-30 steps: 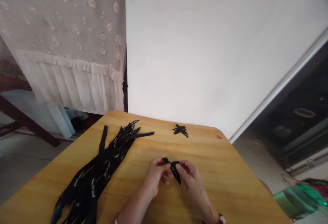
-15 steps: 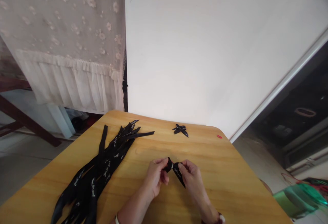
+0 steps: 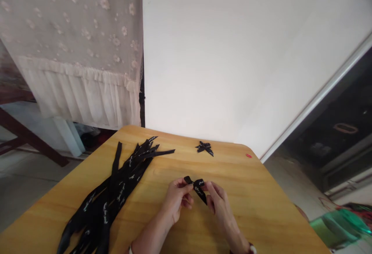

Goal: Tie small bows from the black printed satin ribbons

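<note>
A black ribbon bow (image 3: 198, 184) with white lettering is held up between my two hands over the table. My left hand (image 3: 179, 196) pinches it near the knot with thumb and fingers. At the bow's right loop, my right hand (image 3: 217, 196) has its thumb and forefinger closed on the ribbon. One tail slants down to the right between the hands. Another black bow (image 3: 204, 147) lies near the table's far edge. To the left is a loose pile of black printed ribbon strips (image 3: 116, 192).
The wooden table (image 3: 255, 215) has rounded far corners against a white panel (image 3: 203, 60). A small red object (image 3: 248, 155) lies at its far right. A lace curtain (image 3: 87, 52) hangs at the left. Beyond the right edge is a green translucent object (image 3: 337, 227).
The bow has shifted slightly up and left, and its right loop now shows fuller. My left fingers have moved in to the knot; my right fingers have moved along the right loop.
</note>
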Available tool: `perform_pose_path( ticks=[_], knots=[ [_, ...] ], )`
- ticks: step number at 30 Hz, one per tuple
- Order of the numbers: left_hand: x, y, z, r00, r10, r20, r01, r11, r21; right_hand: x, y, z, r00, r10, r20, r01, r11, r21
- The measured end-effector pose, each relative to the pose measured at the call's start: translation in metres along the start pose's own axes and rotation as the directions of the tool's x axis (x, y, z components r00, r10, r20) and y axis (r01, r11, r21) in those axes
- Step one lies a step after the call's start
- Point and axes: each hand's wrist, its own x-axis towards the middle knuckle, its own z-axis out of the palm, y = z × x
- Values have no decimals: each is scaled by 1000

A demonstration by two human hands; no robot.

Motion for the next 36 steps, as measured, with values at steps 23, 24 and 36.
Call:
perform_pose_path(
  ticks=[23, 24, 36],
  knots=[
    [0, 2, -3, 994, -98, -52, 86, 978, -192, 5, 14, 2, 991, -91, 99, 105, 982, -154],
    [1, 2, -3, 995, -88, -51, 77, 980, -185, 5, 14, 2, 990, -92, 103, 107, 983, -146],
    [0, -4, -2, 998, -60, 15, 61, 994, -86, -1, 0, -2, 999, -45, 2, 45, 996, -76]
  ],
)
